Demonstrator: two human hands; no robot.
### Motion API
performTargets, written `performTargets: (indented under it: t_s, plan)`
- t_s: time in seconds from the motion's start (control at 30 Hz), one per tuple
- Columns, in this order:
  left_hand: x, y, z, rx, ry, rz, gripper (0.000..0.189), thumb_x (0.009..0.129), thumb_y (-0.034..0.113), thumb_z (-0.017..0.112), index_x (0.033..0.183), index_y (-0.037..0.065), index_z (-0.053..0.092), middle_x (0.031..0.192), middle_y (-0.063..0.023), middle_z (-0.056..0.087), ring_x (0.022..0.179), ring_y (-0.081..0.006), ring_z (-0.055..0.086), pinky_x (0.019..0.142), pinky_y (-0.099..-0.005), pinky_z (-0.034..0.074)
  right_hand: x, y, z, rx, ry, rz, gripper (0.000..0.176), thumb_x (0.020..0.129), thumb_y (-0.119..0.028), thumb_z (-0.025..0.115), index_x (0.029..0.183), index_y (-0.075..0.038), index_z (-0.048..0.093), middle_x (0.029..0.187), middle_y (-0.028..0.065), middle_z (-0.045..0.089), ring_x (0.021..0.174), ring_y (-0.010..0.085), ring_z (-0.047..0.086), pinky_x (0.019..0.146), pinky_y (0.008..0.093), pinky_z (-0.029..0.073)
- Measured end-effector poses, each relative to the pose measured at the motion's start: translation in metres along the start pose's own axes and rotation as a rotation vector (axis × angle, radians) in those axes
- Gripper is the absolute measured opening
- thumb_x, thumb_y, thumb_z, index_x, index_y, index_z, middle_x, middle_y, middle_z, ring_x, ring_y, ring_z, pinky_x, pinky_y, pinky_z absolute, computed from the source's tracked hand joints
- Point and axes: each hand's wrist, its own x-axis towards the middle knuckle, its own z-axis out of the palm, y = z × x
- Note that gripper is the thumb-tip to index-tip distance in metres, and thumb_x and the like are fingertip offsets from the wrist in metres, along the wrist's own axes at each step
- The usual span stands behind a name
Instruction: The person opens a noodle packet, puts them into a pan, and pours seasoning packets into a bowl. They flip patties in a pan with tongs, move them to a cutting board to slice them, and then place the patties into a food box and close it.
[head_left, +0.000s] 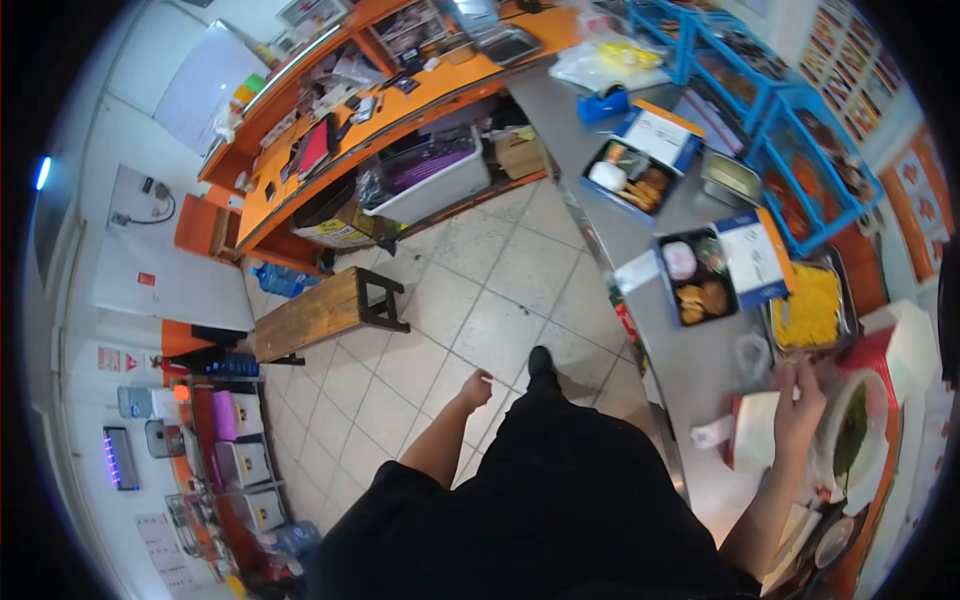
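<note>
left of the long grey metal counter, a brown wooden bench stands on the pale tiled floor, well apart from the counter, presumably to leave a walkway. the left hand hangs in the air between the bench and the counter; its grip is slack, with nothing visible in it, so the arm is probably idle. on the counter's far part, a blue-edged rectangular meal box sits with its white lid folded back, exposing the filled compartments. nearer along the counter, a matching second meal box is set likewise, likely for equal access. the right hand is above the counter's near part; the fingertips are drawn together, but whether they grasp anything cannot be told. just beyond them, toward the counter's right side, a silver metal tray holds yellow shredded food, apparently placed for easy reach. at the counter's right edge, beside the hand, a white round tub contains green leaves.
</note>
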Motion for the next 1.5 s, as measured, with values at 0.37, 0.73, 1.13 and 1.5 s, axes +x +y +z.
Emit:
performTargets:
  t_s: [0.37,0.73,1.13,1.5]
  plan:
    - [0.093,0.107,-0.178,-0.154,0.053,-0.005,0.035,0.094,0.010,0.047,0.126,0.000,0.057,0.105,-0.0162,0.071,0.078,-0.0202,0.070,0.063,-0.0306,0.053,0.121,-0.130,0.219,0.381,-0.304,0.053,0.049,0.095,-0.011,0.063,0.142,-0.006,0.052,0.129,0.0167,0.065,0.105,0.0242,0.068,0.093,0.0339,0.052]
    - [0.260,0.427,-0.125,0.065,-0.223,0.477,0.027,0.100,0.016,0.056,0.124,0.005,0.059,0.112,-0.0091,0.069,0.087,-0.0165,0.069,0.073,-0.0295,0.053,0.313,-0.096,0.338,0.399,0.202,0.610,0.062,0.091,-0.038,0.065,0.136,0.002,0.052,0.141,0.0325,0.050,0.127,0.0453,0.052,0.104,0.0438,0.044]
    - [0.380,0.554,-0.102,0.418,-0.330,0.799,0.042,0.099,0.011,0.054,0.140,0.002,0.052,0.131,-0.0241,0.061,0.122,-0.0374,0.059,0.106,-0.0408,0.044,0.300,-0.180,0.395,0.454,0.020,0.632,0.049,0.091,-0.006,0.057,0.138,0.000,0.046,0.128,0.0265,0.056,0.114,0.0446,0.057,0.100,0.0496,0.047]
    - [0.447,0.656,-0.112,0.696,-0.785,1.019,0.055,0.096,0.012,0.060,0.147,0.001,0.044,0.134,-0.0245,0.057,0.117,-0.0367,0.060,0.100,-0.0398,0.047,0.300,-0.238,0.463,0.754,0.423,0.848,0.049,0.097,-0.008,0.061,0.144,0.000,0.047,0.132,0.0159,0.060,0.109,0.0233,0.064,0.096,0.0328,0.051]
